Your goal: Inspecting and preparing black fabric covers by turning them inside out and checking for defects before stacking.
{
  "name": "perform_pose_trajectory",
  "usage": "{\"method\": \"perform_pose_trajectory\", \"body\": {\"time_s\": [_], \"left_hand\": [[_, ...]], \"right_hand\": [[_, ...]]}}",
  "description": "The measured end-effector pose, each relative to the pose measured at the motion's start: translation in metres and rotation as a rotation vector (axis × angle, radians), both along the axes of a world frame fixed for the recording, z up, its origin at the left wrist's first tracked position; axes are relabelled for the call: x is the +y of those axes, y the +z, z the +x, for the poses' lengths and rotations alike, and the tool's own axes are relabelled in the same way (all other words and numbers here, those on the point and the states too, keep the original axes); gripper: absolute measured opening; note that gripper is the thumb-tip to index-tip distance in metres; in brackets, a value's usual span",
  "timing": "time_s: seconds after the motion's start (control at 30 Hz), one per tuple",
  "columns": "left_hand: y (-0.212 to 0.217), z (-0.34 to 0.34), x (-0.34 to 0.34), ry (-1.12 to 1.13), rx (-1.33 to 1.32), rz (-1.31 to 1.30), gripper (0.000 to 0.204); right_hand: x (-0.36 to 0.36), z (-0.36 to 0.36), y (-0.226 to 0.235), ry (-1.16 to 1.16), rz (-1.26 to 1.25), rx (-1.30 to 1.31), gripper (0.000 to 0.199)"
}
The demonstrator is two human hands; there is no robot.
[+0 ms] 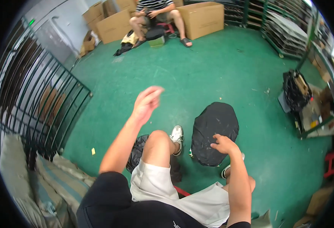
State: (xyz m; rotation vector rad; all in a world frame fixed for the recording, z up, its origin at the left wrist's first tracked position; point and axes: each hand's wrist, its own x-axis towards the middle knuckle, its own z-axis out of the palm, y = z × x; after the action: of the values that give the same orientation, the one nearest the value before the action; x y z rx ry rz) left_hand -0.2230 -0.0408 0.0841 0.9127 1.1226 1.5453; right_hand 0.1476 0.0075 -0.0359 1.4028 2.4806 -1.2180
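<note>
Between the seated person's feet, right hand (223,144) fingers rest spread on the black bag (215,129) lying on the green floor (212,72), not yet gripped; left hand (147,102) hangs raised, loosely curled, holding nothing.

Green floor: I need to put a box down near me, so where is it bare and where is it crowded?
The green floor lies bare ahead, between the raised left hand, the seated person by the cardboard boxes and the shelving. Another bare strip runs between the metal railing and the left arm. It is crowded around the feet, where the right hand touches the black bag.
</note>
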Motion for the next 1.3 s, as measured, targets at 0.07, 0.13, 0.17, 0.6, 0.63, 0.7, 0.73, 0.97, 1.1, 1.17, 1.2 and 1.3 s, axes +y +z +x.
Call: {"method": "perform_pose_trajectory", "body": {"time_s": [0.07,0.13,0.17,0.6,0.63,0.7,0.73,0.97,1.1,1.17,1.2,1.3], "left_hand": [[0.096,0.033,-0.007,-0.760,0.284,0.446,0.020],[0.180,0.056,0.008,-1.186,0.041,0.912,0.016],[0.207,0.046,0.037,-1.046,-0.088,0.848,0.016],[-0.261,-0.104,0.007,0.185,0.290,-0.889,0.032],[-0.288,-0.105,-0.028,0.156,0.399,-1.034,0.027],[-0.323,-0.097,-0.085,0.083,0.668,-1.070,0.020],[-0.332,-0.094,-0.112,0.086,0.837,-1.121,0.019],[-0.392,-0.095,-0.204,0.060,1.109,-1.181,0.111],[-0.455,-0.093,-0.221,-0.074,0.850,-1.236,0.137],[-0.478,-0.081,-0.224,-0.142,0.860,-1.303,0.136],[-0.486,-0.073,-0.223,-0.164,0.908,-1.321,0.135],[-0.496,-0.043,-0.213,-0.134,1.209,-1.307,0.134]], "right_hand": [[-0.003,0.000,0.003,-0.021,-0.041,-0.023,0.057],[-0.002,0.000,0.005,-0.023,0.004,-0.045,0.057],[-0.002,0.000,0.005,-0.004,0.005,-0.021,0.057],[-0.009,0.022,0.019,-0.126,-0.070,0.016,0.060],[-0.009,0.022,0.020,-0.130,-0.069,0.014,0.060],[-0.010,0.019,0.018,-0.103,-0.072,-0.051,0.060],[-0.011,0.017,0.017,-0.097,-0.039,-0.060,0.056],[-0.013,-0.010,0.004,-0.177,0.091,0.045,0.045],[-0.012,-0.018,0.000,-0.068,0.089,0.020,0.043],[-0.012,-0.020,-0.003,-0.042,0.090,0.021,0.045],[-0.012,-0.020,-0.005,-0.042,0.079,0.001,0.045],[-0.013,-0.019,-0.012,-0.039,0.084,-0.035,0.046]]}}
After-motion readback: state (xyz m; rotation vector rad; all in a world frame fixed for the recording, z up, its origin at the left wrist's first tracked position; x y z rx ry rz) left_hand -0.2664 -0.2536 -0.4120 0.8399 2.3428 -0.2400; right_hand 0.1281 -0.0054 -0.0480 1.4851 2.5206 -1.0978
